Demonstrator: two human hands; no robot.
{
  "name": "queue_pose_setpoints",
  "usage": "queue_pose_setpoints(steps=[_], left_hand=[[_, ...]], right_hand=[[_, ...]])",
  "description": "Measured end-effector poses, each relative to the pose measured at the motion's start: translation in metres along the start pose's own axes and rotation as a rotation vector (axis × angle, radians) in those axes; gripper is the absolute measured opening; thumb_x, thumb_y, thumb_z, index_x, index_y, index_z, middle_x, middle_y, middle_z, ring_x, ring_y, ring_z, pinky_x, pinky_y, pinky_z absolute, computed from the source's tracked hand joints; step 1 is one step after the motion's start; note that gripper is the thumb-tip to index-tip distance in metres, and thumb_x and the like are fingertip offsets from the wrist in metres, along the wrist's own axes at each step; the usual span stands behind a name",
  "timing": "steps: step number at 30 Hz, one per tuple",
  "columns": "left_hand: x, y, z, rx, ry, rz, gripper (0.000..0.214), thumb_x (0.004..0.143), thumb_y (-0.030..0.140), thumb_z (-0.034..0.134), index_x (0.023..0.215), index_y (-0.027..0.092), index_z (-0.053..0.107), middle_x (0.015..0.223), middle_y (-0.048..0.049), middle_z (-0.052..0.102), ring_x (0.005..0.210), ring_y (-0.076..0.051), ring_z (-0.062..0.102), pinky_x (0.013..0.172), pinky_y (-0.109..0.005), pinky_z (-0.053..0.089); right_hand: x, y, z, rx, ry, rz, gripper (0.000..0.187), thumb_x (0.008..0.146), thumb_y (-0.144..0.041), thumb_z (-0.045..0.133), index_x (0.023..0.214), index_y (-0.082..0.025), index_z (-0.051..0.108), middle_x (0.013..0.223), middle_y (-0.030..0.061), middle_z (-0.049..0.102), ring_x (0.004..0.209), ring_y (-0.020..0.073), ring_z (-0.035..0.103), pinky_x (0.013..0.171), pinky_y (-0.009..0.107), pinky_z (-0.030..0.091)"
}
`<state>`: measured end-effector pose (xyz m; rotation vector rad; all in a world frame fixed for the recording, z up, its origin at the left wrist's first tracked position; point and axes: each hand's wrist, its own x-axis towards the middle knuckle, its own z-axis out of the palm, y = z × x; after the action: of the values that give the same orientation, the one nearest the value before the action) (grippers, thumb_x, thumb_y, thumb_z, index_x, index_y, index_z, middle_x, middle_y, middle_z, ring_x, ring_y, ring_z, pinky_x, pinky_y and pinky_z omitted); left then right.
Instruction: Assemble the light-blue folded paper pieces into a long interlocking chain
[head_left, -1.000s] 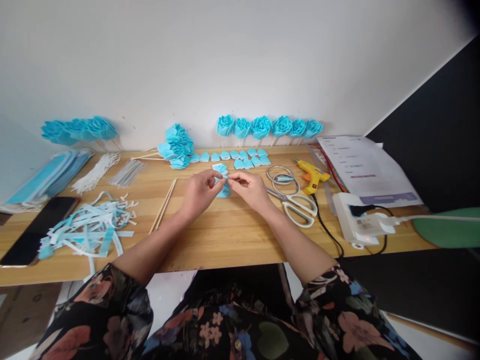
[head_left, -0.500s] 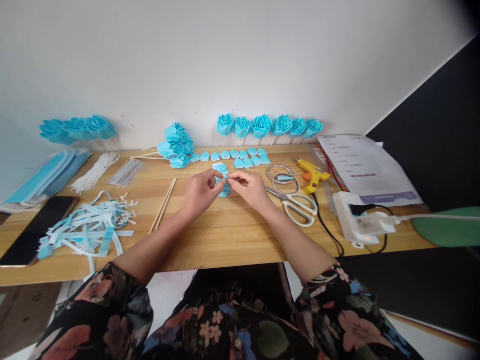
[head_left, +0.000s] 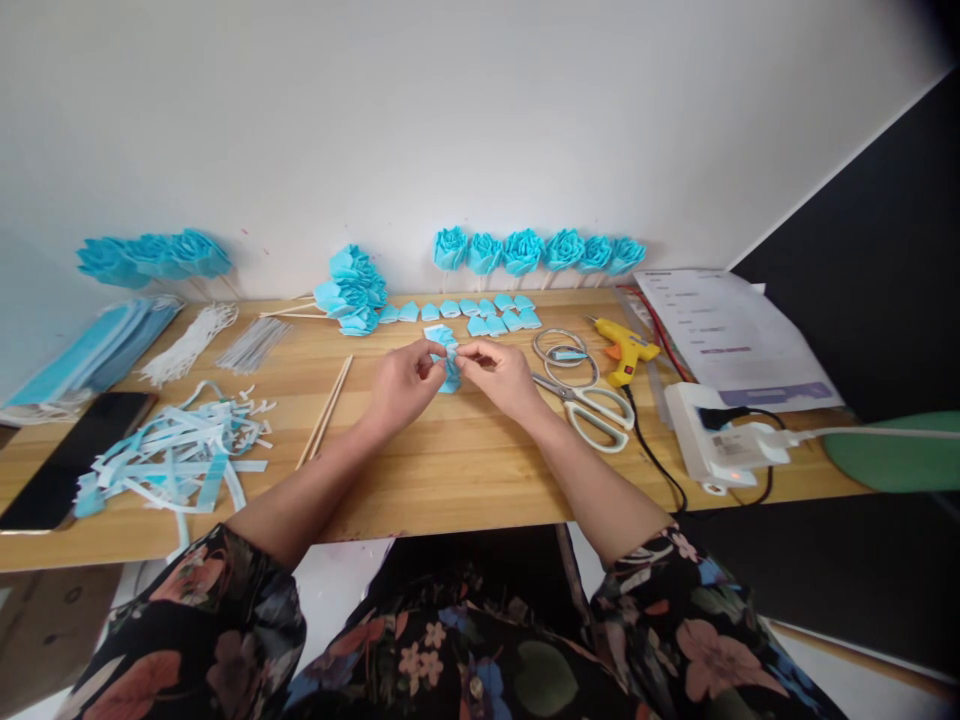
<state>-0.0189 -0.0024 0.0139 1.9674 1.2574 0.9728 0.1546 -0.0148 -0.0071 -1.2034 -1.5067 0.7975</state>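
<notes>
I see my left hand (head_left: pixel 403 385) and my right hand (head_left: pixel 501 378) meeting above the middle of the light wooden table (head_left: pixel 450 480). The fingertips of both hands are pinched together on a small folded piece of light blue mask fabric (head_left: pixel 448 352), held just over the table surface. Near the right hand lie white-handled scissors (head_left: pixel 592 412) and a yellow glue gun (head_left: pixel 626 352). A row of blue fabric roses (head_left: pixel 536 250) stands against the wall.
</notes>
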Motion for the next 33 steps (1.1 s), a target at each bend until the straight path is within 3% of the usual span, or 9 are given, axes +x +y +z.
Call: queue_pose_setpoints(steps=[5, 18, 22, 27, 33], left_hand=[[-0.001, 0.001, 0.001, 0.001, 0.016, -0.007, 0.02, 0.085, 0.036, 0.058, 0.086, 0.018, 0.066, 0.055, 0.0051, 0.047, 0.052, -0.011, 0.041, 0.056, -0.026, 0.03], [0.0, -0.003, 0.002, -0.036, -0.005, -0.036, 0.016, 0.08, 0.027, 0.055, 0.086, 0.017, 0.065, 0.057, 0.0042, 0.049, 0.054, -0.012, 0.042, 0.055, -0.026, 0.03], [0.002, 0.0, -0.002, -0.153, -0.017, -0.033, 0.02, 0.084, 0.034, 0.054, 0.084, 0.017, 0.066, 0.064, 0.0013, 0.054, 0.06, -0.014, 0.047, 0.058, -0.027, 0.035], [0.007, -0.001, -0.009, -0.398, 0.06, -0.112, 0.026, 0.085, 0.043, 0.059, 0.092, 0.018, 0.062, 0.074, 0.0002, 0.057, 0.067, -0.014, 0.05, 0.065, -0.027, 0.041], [0.01, -0.008, -0.004, -0.558, -0.162, -0.237, 0.03, 0.078, 0.046, 0.067, 0.08, 0.016, 0.062, 0.071, -0.0003, 0.058, 0.067, -0.013, 0.052, 0.065, -0.026, 0.04]], right_hand=[[0.0, -0.001, 0.001, 0.005, -0.011, -0.003, 0.016, 0.08, -0.034, 0.067, 0.083, -0.021, 0.075, 0.08, 0.002, 0.075, 0.072, 0.0166, 0.065, 0.07, 0.029, 0.05], [0.0, -0.002, 0.0, 0.016, -0.03, 0.003, 0.014, 0.08, -0.033, 0.067, 0.081, -0.021, 0.075, 0.081, 0.0021, 0.075, 0.073, 0.0169, 0.065, 0.071, 0.03, 0.05], [0.002, 0.0, -0.002, 0.101, -0.017, 0.066, 0.018, 0.077, -0.038, 0.07, 0.081, -0.021, 0.074, 0.08, 0.0016, 0.074, 0.073, 0.0163, 0.064, 0.072, 0.029, 0.049], [0.006, -0.004, -0.005, 0.326, 0.02, 0.213, 0.022, 0.071, -0.042, 0.074, 0.077, -0.021, 0.07, 0.073, -0.0017, 0.067, 0.069, 0.0139, 0.06, 0.075, 0.029, 0.05], [0.005, -0.008, -0.005, 0.411, -0.025, 0.272, 0.025, 0.066, -0.041, 0.078, 0.076, -0.02, 0.07, 0.072, -0.0027, 0.065, 0.068, 0.0129, 0.059, 0.075, 0.029, 0.05]])
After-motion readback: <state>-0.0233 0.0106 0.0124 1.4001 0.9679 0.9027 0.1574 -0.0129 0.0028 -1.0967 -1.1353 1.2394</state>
